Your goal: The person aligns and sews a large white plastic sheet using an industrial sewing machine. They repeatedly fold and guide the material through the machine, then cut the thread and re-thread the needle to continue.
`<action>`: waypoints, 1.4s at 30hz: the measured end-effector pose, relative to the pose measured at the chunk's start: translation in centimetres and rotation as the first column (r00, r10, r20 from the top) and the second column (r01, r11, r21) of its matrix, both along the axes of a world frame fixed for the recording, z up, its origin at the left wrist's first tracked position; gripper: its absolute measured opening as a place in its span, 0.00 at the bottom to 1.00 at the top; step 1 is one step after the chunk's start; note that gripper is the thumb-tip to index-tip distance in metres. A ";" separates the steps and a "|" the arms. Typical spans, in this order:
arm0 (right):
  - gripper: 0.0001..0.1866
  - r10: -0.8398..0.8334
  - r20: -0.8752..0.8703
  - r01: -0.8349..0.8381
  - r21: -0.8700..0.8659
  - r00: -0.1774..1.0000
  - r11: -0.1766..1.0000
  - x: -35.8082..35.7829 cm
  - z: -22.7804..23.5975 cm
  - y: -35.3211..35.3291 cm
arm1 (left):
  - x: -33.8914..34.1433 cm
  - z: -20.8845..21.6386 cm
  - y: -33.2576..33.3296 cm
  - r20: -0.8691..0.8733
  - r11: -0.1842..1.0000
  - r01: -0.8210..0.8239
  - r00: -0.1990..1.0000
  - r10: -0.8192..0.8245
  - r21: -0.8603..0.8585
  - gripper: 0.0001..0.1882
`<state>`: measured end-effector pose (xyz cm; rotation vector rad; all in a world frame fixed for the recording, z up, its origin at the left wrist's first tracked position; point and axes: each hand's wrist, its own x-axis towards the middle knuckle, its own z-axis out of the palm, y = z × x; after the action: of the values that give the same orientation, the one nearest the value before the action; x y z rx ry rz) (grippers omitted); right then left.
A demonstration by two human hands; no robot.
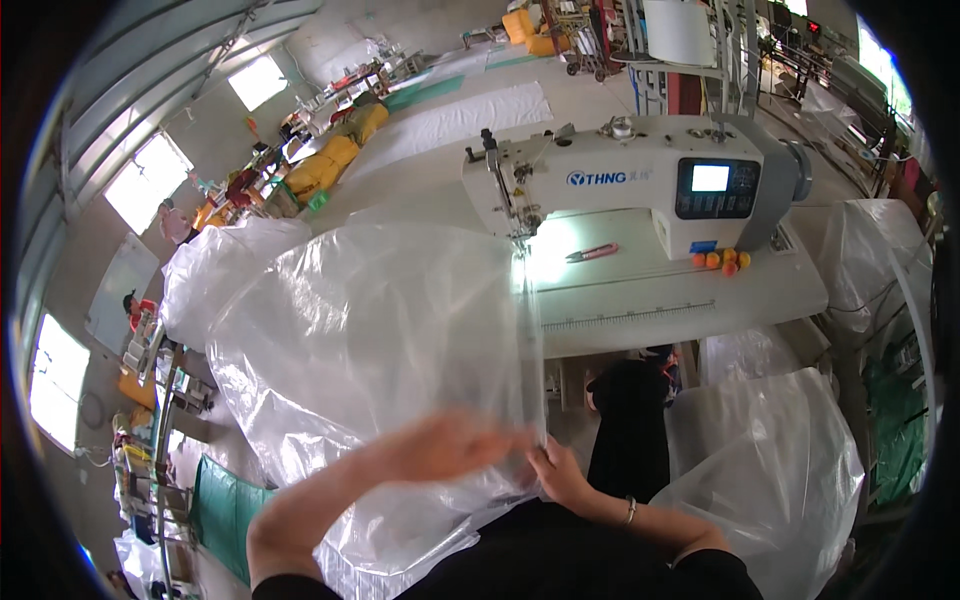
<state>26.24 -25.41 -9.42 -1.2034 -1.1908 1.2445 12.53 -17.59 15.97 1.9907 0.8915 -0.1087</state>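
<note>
A large clear plastic sheet (370, 310) spreads over the left of the sewing table and hangs down to my lap. Its right edge runs under the needle area of a white sewing machine (610, 165), where a lamp glows. My right hand (560, 473) is closed on that edge, below the table's front. Just left of it, my left hand (455, 445) passes over the sheet, its fingers smeared by motion. Whether the left hand grips anything cannot be made out.
A pink thread snipper (592, 253) lies on the machine bed, and several small orange fruits (722, 261) sit by the machine's base. More clear plastic (765, 470) is heaped to my right. A white thread cone (680, 32) stands behind; two people are far left.
</note>
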 end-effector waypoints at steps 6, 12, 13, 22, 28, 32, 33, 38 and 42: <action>0.36 0.146 0.089 -0.152 0.061 0.985 0.987 1.5 3.6 -0.9 | 1.3 -18.3 17.0 0.029 0.555 -0.021 1.000 -0.006 0.832 0.26; 0.37 0.172 0.329 -0.200 0.053 0.929 0.978 3.8 1.2 -0.8 | 2.5 -17.9 19.2 0.191 0.668 -0.184 0.979 0.064 0.721 0.21; 0.37 0.167 0.327 -0.198 0.063 0.930 0.978 3.7 0.8 -0.7 | 2.6 -16.8 20.5 0.163 0.703 -0.154 0.985 0.055 0.694 0.19; 0.09 -0.267 0.571 0.082 0.328 0.777 0.941 7.6 6.4 13.1 | 3.2 -19.4 23.4 0.519 0.617 -0.450 0.851 0.079 0.645 0.08; 0.17 -0.377 0.744 0.160 0.349 0.551 0.923 5.1 7.1 25.2 | 3.3 -20.5 25.0 0.605 0.720 -0.440 0.796 0.035 0.537 0.08; 0.16 -0.354 0.819 0.200 0.294 0.452 0.935 3.7 6.5 26.5 | 2.6 -19.8 25.0 0.535 0.733 -0.347 0.844 -0.027 0.584 0.12; 0.15 -0.356 0.802 0.220 0.283 0.480 0.934 3.5 6.3 26.6 | 2.6 -19.2 24.7 0.508 0.718 -0.310 0.858 -0.070 0.623 0.13; 0.07 -0.448 0.842 0.119 0.433 0.302 0.893 1.1 5.9 26.1 | 2.4 -19.0 23.9 0.362 0.612 -0.170 0.910 -0.204 0.772 0.15; 0.07 -0.366 0.911 0.005 0.372 0.192 0.928 0.3 5.9 25.9 | 1.5 -19.5 24.0 0.398 0.674 -0.312 0.917 0.029 0.670 0.15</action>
<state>26.53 0.53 -3.56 -1.9113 -1.9420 -0.1450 14.04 6.43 -3.49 2.5070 0.9576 0.8327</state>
